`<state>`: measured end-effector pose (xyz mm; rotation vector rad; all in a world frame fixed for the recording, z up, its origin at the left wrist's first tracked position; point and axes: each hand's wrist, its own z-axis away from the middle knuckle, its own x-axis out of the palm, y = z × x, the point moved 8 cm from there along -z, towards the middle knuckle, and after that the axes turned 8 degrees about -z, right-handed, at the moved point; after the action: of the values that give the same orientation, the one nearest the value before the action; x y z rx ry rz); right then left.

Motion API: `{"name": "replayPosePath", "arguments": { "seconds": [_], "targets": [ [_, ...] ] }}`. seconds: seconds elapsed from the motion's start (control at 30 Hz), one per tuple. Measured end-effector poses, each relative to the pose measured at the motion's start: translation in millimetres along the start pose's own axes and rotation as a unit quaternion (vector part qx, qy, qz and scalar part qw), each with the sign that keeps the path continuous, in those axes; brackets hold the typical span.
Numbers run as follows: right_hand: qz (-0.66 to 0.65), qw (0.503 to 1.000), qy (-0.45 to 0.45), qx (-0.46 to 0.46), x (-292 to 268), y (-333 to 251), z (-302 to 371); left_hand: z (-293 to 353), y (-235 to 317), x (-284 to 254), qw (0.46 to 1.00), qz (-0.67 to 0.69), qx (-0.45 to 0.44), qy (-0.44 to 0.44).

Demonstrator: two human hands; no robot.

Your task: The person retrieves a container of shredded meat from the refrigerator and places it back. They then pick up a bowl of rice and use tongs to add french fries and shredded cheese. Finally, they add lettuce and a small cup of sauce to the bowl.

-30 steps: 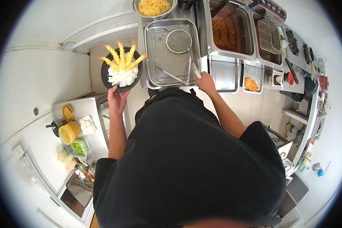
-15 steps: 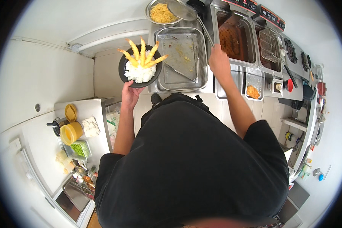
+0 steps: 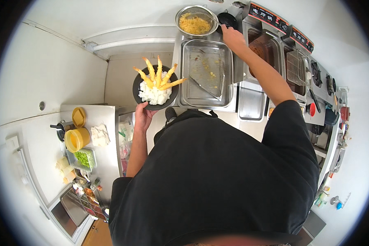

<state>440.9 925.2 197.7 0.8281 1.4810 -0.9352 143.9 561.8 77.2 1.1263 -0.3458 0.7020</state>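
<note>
My left hand (image 3: pixel 143 116) grips a black bowl (image 3: pixel 171 97) by its near rim, thumb on the edge. White rice (image 3: pixel 156 96) fills the bowl, and several battered fried shrimp (image 3: pixel 150 78) fan out across its far side, tails outward. At the far end of the counter, my right hand (image 3: pixel 233 37) is closed around the handle of a long-handled skimmer (image 3: pixel 211 17). Its head reaches into a round metal bowl (image 3: pixel 177 22) of golden fried crumbs (image 3: pixel 195 24); the head's outline is hard to make out.
A rimmed steel tray (image 3: pixel 185 78) with a wire rack stands nearest the bowl. Right of it are fryers (image 3: pixel 270 45) and a fry basket (image 3: pixel 296 67). The left side counter (image 3: pixel 106 112) bears a yellow tub (image 3: pixel 77 139), a cloth (image 3: pixel 100 135) and chopped greens (image 3: pixel 83 158).
My right hand has moved away from me, taking the skimmer's head down into the crumbs. The left hand still holds the rice bowl; the whole view has shifted slightly.
</note>
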Motion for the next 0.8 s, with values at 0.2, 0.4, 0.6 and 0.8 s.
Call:
{"name": "replayPosePath", "arguments": {
  "seconds": [0.2,0.4,0.6,0.8],
  "targets": [
    [-0.004,0.999,-0.011,0.035,-16.6,19.5,-8.5,-6.7,-3.3,-8.0,0.999,0.023,-0.017,0.016],
    [-0.032,0.996,-0.04,0.078,-12.6,-4.2,-4.2,-17.2,8.4,-11.6,1.0,0.002,-0.003,-0.006],
    [-0.173,0.959,-0.127,0.184,12.2,5.6,-12.3,-19.2,12.7,-14.2,1.0,0.014,0.005,0.014],
    [-0.37,0.878,-0.167,0.253,49.8,15.9,-19.3,-19.7,14.5,-13.7,1.0,0.005,-0.006,-0.002]
  ]
}}
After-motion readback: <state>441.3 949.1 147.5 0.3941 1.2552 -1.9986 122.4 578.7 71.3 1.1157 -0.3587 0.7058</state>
